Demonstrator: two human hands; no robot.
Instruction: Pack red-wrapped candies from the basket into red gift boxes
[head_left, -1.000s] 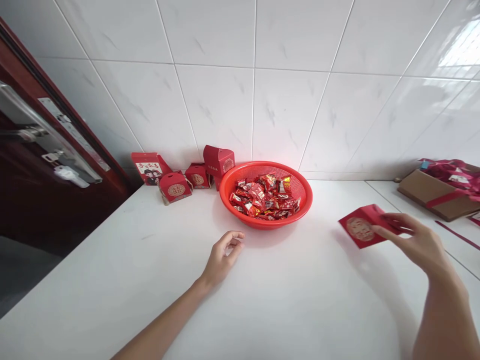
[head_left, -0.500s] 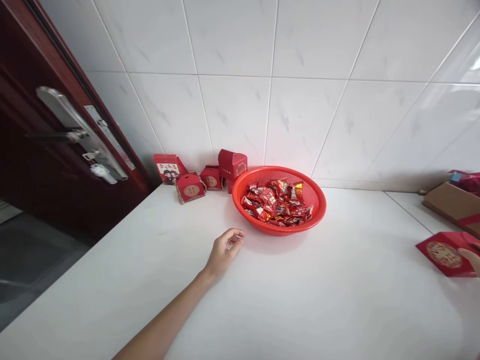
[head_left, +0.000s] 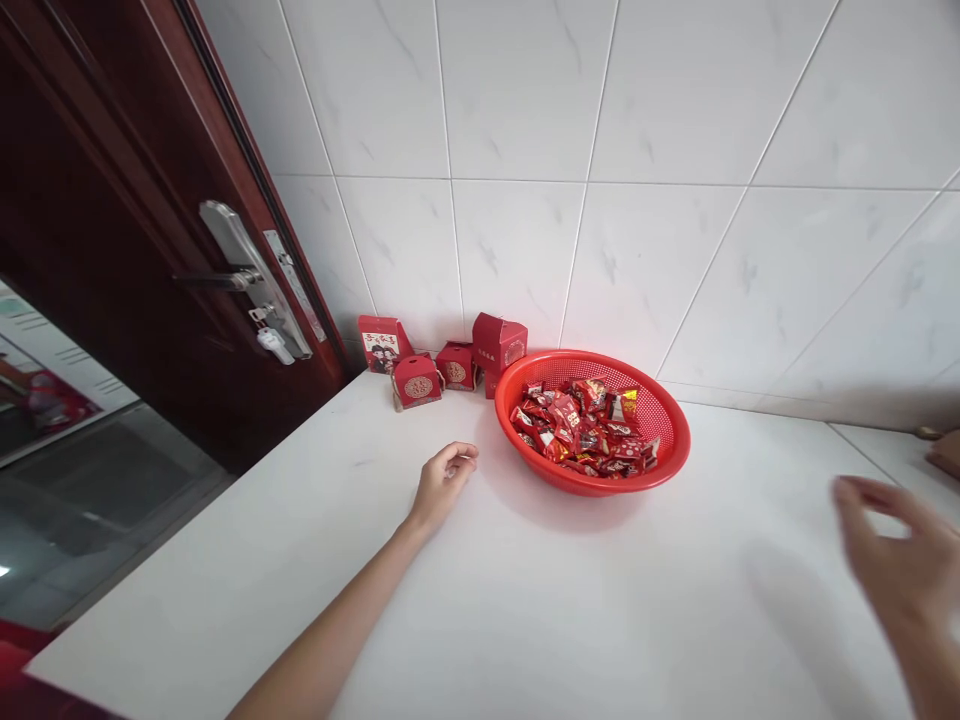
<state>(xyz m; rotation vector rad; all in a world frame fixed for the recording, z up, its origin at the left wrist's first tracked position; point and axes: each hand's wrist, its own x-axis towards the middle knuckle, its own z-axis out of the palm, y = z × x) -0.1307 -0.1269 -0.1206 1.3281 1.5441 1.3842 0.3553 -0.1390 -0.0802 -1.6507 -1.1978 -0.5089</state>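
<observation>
Hanging at the door (head_left: pixel 135 200) lock, upper left of frame: keys (head_left: pixel 276 345). Next, left of centre, four red boxes (head_left: pixel 418 385) stand grouped on the white table (head_left: pixel 637 600) near the wall; look like light, thin card, probably easy to crush, best held by the side edges with a soft pinch. Left hand (head_left: pixel 435 493) is mid-frame, in front of the boxes and just beside the basket; fingers curled, thumb and forefinger slightly apart, no item seen in it. Red basket (head_left: pixel 679 440) is right of centre, holding wrapped sweets (head_left: pixel 592 425). Basket seems light, slightly flexible plastic; rim is the place to hold, both sides, kept level. Sweets look small, light, with slippery wrappers; take by the crimped ends. Right hand (head_left: pixel 900 560), right edge of frame, is blurred; thumb and finger loop towards each other, can't tell if tips touch, no item visible there.
</observation>
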